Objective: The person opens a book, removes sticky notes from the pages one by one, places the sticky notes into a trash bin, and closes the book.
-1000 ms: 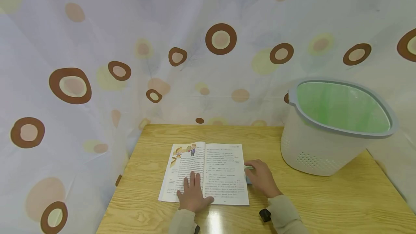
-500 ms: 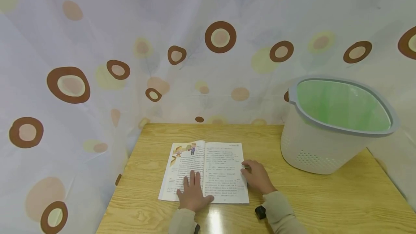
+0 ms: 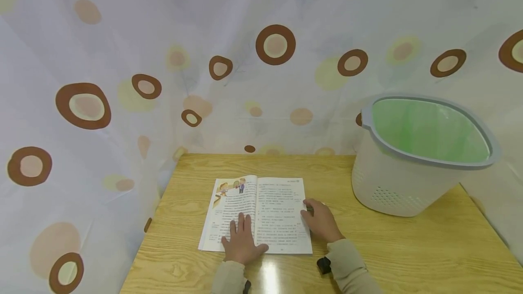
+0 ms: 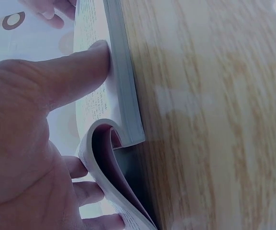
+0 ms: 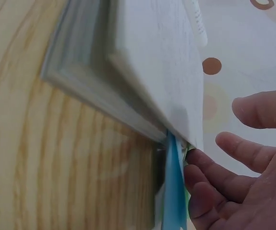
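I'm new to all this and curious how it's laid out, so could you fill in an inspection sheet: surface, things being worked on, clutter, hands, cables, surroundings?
Surface: wooden table, light-grained, with a bright reflection on the near side of the book.
Job's things: open book, printed text on both pages, colour drawing on the left one; blue strip sticking out at its right edge.
Clutter: large white basket with a grey rim, right side of the table.
Hands: left hand spread on the book; right hand at the strip, whether holding it cannot be told.
Cables: nothing seen.
Surroundings: spotted sheeting behind the table and at both sides.
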A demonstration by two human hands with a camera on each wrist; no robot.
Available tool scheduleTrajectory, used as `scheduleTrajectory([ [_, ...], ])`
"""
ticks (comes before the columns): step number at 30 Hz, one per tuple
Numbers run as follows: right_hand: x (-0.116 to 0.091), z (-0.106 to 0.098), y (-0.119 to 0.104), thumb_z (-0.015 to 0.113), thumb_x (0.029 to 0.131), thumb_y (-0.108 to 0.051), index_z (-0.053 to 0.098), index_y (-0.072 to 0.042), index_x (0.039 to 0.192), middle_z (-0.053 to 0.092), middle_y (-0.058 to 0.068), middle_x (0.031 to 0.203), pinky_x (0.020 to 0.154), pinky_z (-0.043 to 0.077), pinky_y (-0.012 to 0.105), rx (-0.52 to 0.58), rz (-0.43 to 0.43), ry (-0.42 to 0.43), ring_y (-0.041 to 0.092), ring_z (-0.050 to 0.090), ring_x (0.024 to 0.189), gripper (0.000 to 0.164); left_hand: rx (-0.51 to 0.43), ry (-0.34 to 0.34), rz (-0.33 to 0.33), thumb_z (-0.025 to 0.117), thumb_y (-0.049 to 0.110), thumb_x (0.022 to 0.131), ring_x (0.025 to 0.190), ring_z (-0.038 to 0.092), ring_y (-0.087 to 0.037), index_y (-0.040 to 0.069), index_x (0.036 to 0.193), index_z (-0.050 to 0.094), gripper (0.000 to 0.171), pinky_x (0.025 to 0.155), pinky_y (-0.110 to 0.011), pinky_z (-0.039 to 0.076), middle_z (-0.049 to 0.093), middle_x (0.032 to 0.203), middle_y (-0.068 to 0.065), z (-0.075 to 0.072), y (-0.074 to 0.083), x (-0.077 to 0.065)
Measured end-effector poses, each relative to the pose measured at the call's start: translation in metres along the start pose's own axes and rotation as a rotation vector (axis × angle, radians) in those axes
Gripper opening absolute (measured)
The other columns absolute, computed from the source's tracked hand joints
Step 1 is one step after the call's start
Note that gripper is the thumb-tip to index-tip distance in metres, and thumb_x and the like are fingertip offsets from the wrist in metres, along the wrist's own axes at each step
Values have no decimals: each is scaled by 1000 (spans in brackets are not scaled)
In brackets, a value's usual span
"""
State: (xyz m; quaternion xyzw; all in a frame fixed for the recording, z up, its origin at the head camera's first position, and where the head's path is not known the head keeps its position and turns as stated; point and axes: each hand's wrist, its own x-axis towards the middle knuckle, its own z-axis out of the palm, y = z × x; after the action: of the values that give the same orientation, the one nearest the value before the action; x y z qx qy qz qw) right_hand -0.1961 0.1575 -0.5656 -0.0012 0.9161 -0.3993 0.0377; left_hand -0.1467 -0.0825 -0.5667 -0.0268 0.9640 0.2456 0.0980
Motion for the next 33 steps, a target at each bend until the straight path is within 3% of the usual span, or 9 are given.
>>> scheduleTrajectory([
  [9, 2, -7, -1, 53, 100, -18, 52, 0, 138, 59, 23, 138, 103, 49, 52, 96, 80, -42, 38, 58, 125, 42, 3, 11, 14, 82, 47, 72, 148, 25, -49, 5, 153, 33, 103, 105, -82, 24, 26, 164, -18, -1, 3, -1],
  [24, 1, -10, -2, 53, 101, -19, 53, 0, 138, 57, 24, 140, 105, 48, 53, 168, 95, -50, 39, 56, 127, 41, 11, 6, 20, 81, 48, 73, 148, 25, -49, 5, 153, 32, 103, 105, -83, 24, 26, 164, -18, 0, 2, 0],
  [29, 0, -10, -6, 55, 99, -18, 54, -1, 137, 60, 23, 136, 103, 49, 52, 193, 71, -42, 38, 58, 123, 41, 3, 12, 18, 81, 47, 73, 148, 25, -50, 4, 152, 33, 102, 104, -84, 24, 25, 164, -19, -3, 1, -2],
  [33, -5, -11, -11, 59, 97, -17, 53, -3, 139, 62, 22, 133, 99, 52, 49, 254, 101, -62, 35, 60, 121, 44, 8, 6, 24, 81, 47, 73, 147, 26, -50, 4, 152, 33, 103, 103, -84, 24, 26, 163, -19, -2, 0, -1],
])
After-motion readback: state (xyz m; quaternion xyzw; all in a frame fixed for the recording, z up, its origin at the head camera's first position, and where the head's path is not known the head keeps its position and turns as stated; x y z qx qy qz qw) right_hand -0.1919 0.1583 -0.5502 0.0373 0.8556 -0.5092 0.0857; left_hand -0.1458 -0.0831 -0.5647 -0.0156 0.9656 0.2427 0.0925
